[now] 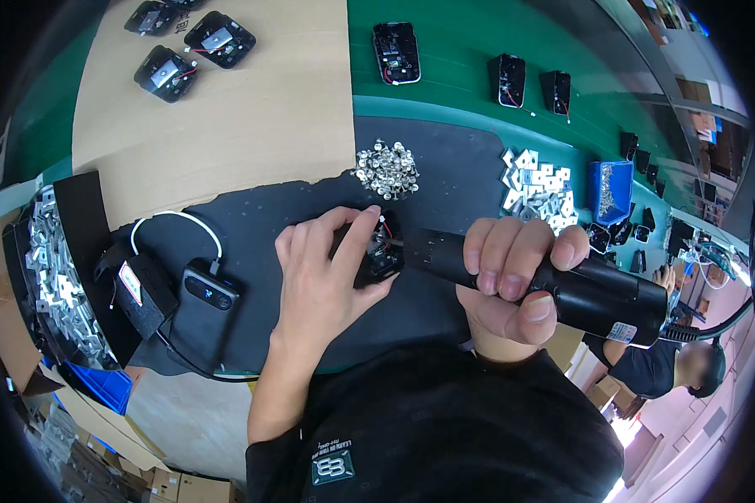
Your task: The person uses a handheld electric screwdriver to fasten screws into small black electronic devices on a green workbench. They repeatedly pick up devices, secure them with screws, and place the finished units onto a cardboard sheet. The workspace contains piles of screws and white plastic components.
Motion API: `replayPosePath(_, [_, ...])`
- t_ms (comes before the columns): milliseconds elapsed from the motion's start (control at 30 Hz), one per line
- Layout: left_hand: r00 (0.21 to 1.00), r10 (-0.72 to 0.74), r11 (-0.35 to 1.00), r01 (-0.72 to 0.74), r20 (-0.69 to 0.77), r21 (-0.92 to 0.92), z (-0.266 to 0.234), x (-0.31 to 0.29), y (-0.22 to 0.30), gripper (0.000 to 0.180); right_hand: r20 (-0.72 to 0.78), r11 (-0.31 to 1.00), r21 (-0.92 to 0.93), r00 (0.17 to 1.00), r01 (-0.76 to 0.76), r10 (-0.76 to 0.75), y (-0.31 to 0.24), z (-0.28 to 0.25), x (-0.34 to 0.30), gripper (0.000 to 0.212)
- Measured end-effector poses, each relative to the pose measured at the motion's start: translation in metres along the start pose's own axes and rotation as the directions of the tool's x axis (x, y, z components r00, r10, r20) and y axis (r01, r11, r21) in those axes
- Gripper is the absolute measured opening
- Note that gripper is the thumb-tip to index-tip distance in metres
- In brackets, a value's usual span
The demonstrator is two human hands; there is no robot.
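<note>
My left hand [327,268] is closed around a small black electronic housing [386,258] on the dark mat, its fingers along the far and near sides. A red wire and a white connector show inside the housing. My right hand [516,272] grips a black electric screwdriver [608,298] lying nearly level, its cable leaving at the right end. The screwdriver's tip points left and meets the housing; the exact spot of contact is too small to make out. Just beyond the housing sits a pile of small round metal parts [387,169].
White and silver square plates [538,186] and a blue bin [610,191] lie to the right. Similar black housings [396,53] stand on the green surface, others on the cardboard sheet [218,109]. A power bank [210,287] with a white cable is at left. A co-worker [658,365] sits at right.
</note>
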State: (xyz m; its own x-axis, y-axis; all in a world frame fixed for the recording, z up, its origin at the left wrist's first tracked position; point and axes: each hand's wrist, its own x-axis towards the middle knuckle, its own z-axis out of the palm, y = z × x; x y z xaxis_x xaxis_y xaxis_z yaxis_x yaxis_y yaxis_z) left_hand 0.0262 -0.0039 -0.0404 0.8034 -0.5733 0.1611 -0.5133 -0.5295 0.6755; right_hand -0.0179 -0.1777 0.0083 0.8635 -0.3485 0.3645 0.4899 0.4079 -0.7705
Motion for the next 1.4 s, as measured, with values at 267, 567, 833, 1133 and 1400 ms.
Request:
replayPosePath(267, [0.998,-0.017,1.0,0.017,0.059,-0.002,-0.007,0.005,0.001,0.069,0.175,0.998,-0.042,0.983,-0.048,0.055,0.004,-0.007,0.009,0.034])
replayPosePath(567, [0.993,-0.047,0.997,0.04,0.104,0.067,-0.011,0.014,0.012,0.073,0.074,1.0,-0.013,0.997,-0.021,0.022,0.0,-0.005,0.004,0.033])
replayPosePath(833, [0.998,-0.002,0.962,0.019,-0.063,0.272,-0.032,0.074,-0.001,0.075,-0.1,0.985,0.018,0.981,0.169,-0.166,-0.038,-0.038,0.01,0.033])
replayPosePath(1133, [0.903,-0.043,0.719,0.324,-0.427,0.614,-0.043,0.167,-0.099,0.074,-0.289,0.994,-0.04,0.951,0.104,-0.111,-0.034,-0.062,-0.012,0.038])
replayPosePath(1400, [0.948,0.093,0.747,0.136,-0.304,0.651,-0.058,0.203,-0.137,0.073,-0.296,0.998,-0.027,0.953,0.059,-0.064,-0.024,-0.071,-0.011,0.036])
